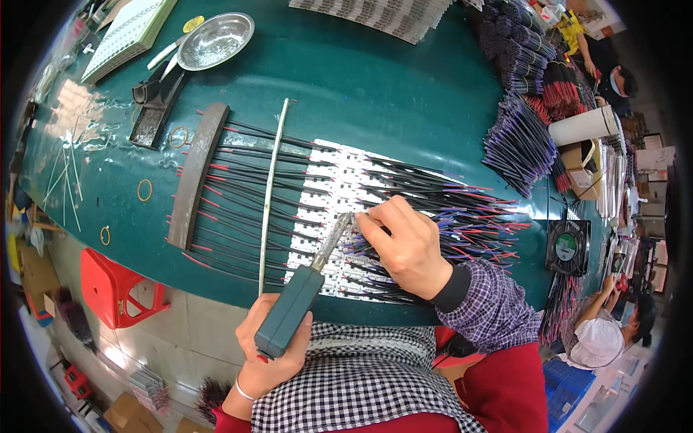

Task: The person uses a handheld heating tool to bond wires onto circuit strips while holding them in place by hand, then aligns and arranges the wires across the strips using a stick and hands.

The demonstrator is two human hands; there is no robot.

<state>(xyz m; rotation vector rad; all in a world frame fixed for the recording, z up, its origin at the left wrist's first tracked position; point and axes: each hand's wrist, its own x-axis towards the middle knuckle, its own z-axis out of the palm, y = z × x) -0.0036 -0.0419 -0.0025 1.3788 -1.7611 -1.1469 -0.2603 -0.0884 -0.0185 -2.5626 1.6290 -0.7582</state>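
My left hand (258, 333) is wrapped round the dark green handle of a soldering iron (292, 307). Its metal tip slants up and right onto a white panel of small circuit boards (317, 189). My right hand (406, 245) is closed beside that tip, thumb and finger pinched at the panel; whatever is between them is too small to make out. Thin black wires with red ends (242, 173) run left from the panel, under a thin pale rod (272, 180) and a grey metal bar (198, 173). Black, red and blue wires (462, 216) fan out to the right.
A metal bowl (216, 43) and a black holder (153, 115) stand at the far left. Wire bundles (521, 144) are heaped at the right, near a small black fan (568, 247). A red stool (119, 289) is on the floor. Two other people are at the right.
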